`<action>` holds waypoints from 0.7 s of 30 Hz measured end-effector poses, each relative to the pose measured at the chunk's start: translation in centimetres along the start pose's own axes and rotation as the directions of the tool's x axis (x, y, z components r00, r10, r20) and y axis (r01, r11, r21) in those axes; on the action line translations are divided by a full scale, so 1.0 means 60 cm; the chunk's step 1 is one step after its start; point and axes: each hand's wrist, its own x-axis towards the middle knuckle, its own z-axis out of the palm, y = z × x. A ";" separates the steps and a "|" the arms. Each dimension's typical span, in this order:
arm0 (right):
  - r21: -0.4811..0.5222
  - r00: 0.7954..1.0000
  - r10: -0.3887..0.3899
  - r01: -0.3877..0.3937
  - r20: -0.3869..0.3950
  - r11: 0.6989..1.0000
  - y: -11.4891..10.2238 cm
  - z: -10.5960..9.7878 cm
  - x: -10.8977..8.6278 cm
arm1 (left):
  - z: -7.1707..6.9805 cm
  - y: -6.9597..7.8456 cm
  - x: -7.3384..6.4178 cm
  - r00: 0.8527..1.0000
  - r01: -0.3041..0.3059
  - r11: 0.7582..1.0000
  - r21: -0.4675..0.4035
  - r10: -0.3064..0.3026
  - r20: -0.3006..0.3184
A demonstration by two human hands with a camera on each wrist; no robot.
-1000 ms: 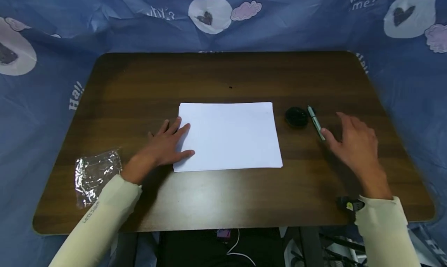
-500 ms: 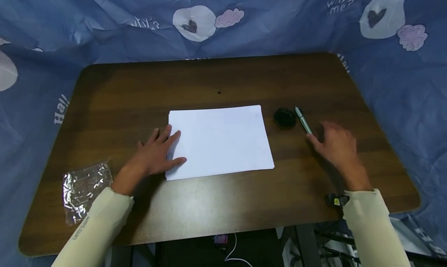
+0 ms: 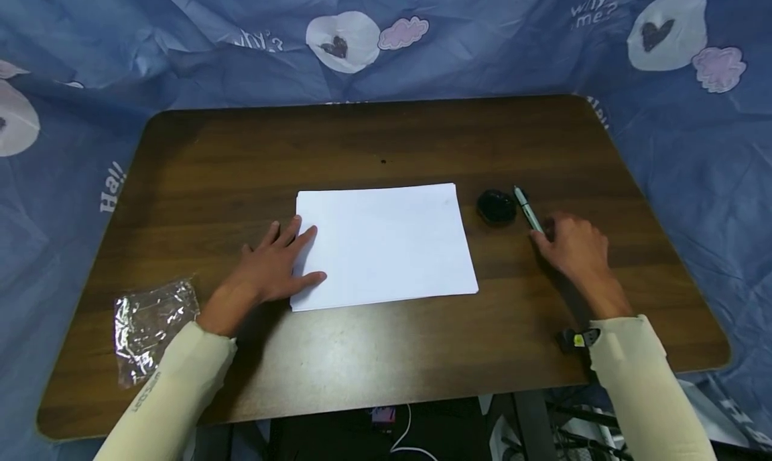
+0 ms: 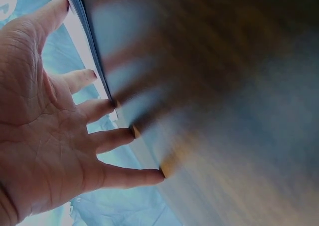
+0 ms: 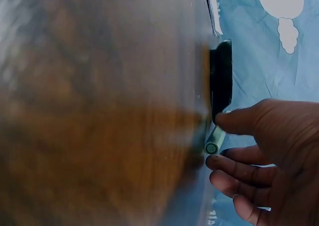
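Observation:
A stack of white paper (image 3: 386,246) lies on the brown table. My left hand (image 3: 265,267) rests at its left edge with fingers spread, thumb and fingertips overlapping the sheets. In the left wrist view the left hand (image 4: 55,121) has straight fingers, tips down at the paper's edge and the tabletop. My right hand (image 3: 573,246) is at the near end of a light green pen (image 3: 528,210). In the right wrist view the pen (image 5: 214,142) sits between thumb and curled fingers of the right hand (image 5: 269,161), which pinch it low over the table.
A dark, glossy round object (image 3: 496,207) sits just left of the pen. A crumpled clear plastic bag (image 3: 153,330) lies at the table's left, beside the left sleeve. Blue printed sheeting (image 3: 482,52) surrounds the table (image 3: 362,360). A white cable (image 3: 405,434) hangs below the front edge.
My right hand has moved left and in to the pen's near end, its fingers closing on it. The left hand keeps its place on the paper. The head view has shifted slightly.

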 end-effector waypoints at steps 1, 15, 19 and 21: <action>-0.005 1.000 0.004 -0.004 0.010 1.000 0.000 0.000 0.000 | 0.000 0.001 0.000 1.000 0.002 1.000 -0.001 -0.002 0.002; 0.013 0.995 -0.017 0.018 -0.099 1.000 -0.006 -0.001 -0.001 | -0.008 0.003 0.000 1.000 -0.007 1.000 0.004 0.007 0.003; 0.033 0.976 -0.037 0.045 -0.213 0.998 -0.012 -0.002 -0.005 | -0.008 0.004 0.000 1.000 -0.005 1.000 0.012 0.005 0.011; 0.061 0.962 -0.039 0.057 -0.271 0.997 -0.015 -0.003 -0.005 | -0.008 0.004 0.000 1.000 -0.005 1.000 0.010 0.004 0.013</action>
